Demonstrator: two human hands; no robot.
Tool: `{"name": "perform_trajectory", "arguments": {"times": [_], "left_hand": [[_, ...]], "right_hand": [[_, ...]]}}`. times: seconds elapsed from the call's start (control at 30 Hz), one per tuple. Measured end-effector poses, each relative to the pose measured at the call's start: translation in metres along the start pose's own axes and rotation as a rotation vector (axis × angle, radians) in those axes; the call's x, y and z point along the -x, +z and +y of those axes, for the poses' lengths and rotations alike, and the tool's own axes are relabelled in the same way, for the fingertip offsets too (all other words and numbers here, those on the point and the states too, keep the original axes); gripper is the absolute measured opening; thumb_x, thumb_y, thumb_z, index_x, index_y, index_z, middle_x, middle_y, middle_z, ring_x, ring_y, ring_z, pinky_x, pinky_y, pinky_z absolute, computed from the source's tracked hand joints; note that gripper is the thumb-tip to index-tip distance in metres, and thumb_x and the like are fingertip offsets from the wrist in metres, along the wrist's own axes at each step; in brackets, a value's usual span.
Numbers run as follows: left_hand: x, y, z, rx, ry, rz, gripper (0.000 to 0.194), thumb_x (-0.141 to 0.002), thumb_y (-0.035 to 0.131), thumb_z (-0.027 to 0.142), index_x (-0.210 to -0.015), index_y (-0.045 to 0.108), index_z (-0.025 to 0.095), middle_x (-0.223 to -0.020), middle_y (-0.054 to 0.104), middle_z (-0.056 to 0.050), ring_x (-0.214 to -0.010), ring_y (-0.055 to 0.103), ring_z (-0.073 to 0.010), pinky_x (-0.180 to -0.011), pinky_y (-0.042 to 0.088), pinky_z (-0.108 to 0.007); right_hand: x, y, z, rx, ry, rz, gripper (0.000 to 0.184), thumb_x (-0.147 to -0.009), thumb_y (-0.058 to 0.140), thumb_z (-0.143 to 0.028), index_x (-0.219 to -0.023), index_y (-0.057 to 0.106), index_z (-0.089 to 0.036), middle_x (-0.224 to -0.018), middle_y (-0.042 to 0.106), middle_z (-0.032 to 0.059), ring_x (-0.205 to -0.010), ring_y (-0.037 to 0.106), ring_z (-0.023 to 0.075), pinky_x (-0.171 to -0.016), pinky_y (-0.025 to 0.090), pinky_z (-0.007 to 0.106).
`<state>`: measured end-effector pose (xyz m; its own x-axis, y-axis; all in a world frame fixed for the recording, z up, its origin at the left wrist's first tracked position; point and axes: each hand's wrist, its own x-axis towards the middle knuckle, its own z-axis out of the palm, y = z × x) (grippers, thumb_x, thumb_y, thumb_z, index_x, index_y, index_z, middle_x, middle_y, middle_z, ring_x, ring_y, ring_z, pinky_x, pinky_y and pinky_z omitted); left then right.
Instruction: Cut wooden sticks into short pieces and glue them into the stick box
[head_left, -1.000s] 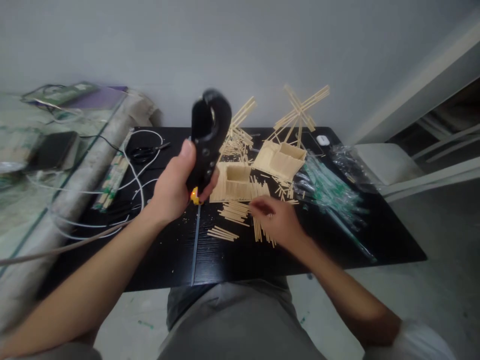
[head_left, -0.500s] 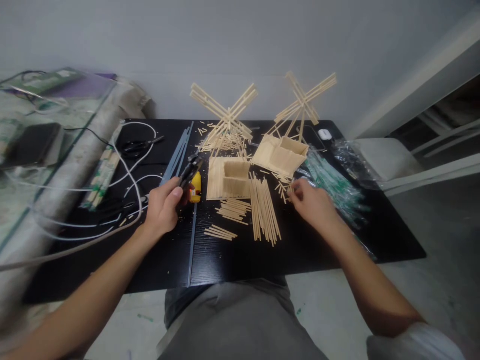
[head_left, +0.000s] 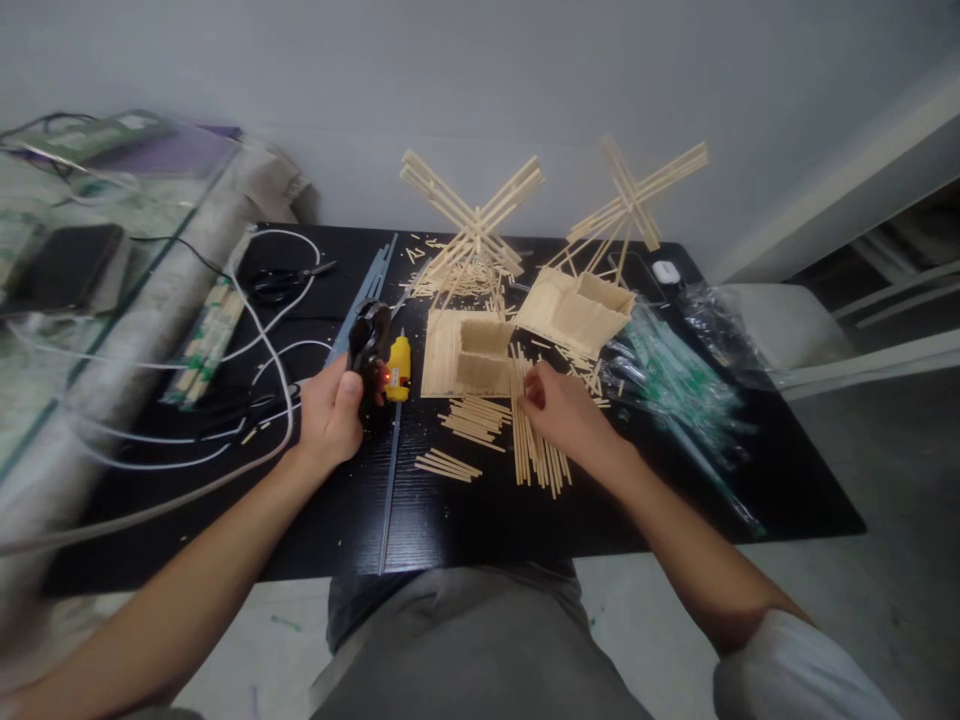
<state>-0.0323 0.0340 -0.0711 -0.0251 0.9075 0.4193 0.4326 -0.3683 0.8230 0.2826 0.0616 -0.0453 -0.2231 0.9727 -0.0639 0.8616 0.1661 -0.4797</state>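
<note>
Wooden short sticks (head_left: pixel 448 465) lie nearest, in two groups. Beyond, the right hand (head_left: pixel 566 410) curls over one bundle of long sticks (head_left: pixel 538 462), its grip impossible to tell; the left hand (head_left: pixel 330 415) clamps one black tool (head_left: pixel 367 335) beside one yellow tool (head_left: pixel 400 366). Farther stand two wooden models (head_left: pixel 480 374), each with a raised cross (head_left: pixel 478 228).

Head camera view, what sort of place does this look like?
Probably an indoor craft workspace: a black rectangular table bears loose thin pale wooden sticks, two light-coloured wooden stick models topped with crosses, and a yellow nozzled tool, perhaps a glue gun.
</note>
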Motion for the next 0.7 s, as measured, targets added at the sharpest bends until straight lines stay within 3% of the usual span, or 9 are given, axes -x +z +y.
{"name": "perform_trajectory", "arguments": {"times": [0.47,0.7], "left_hand": [[0.004,0.002,0.008,-0.087,0.068,-0.062,0.058,-0.106,0.029,0.06,-0.095,0.069,0.02,-0.072,0.064,-0.003,-0.067,0.061,-0.0191,-0.063,0.047,-0.034],[0.002,0.003,0.016,-0.121,0.146,-0.103,0.059,-0.105,0.029,0.062,-0.089,0.066,0.019,-0.071,0.062,-0.002,-0.066,0.06,-0.0186,-0.063,0.045,-0.033]], "right_hand": [[-0.006,-0.002,-0.012,0.177,0.097,-0.009,0.019,-0.085,0.061,-0.015,-0.103,0.065,-0.011,-0.086,0.074,0.0146,-0.08,0.067,0.0276,-0.07,0.04,0.036],[-0.01,-0.004,-0.018,0.244,0.11,-0.043,0.023,-0.084,0.061,-0.015,-0.104,0.067,-0.007,-0.093,0.072,0.0205,-0.084,0.068,0.0295,-0.072,0.043,0.039]]}}
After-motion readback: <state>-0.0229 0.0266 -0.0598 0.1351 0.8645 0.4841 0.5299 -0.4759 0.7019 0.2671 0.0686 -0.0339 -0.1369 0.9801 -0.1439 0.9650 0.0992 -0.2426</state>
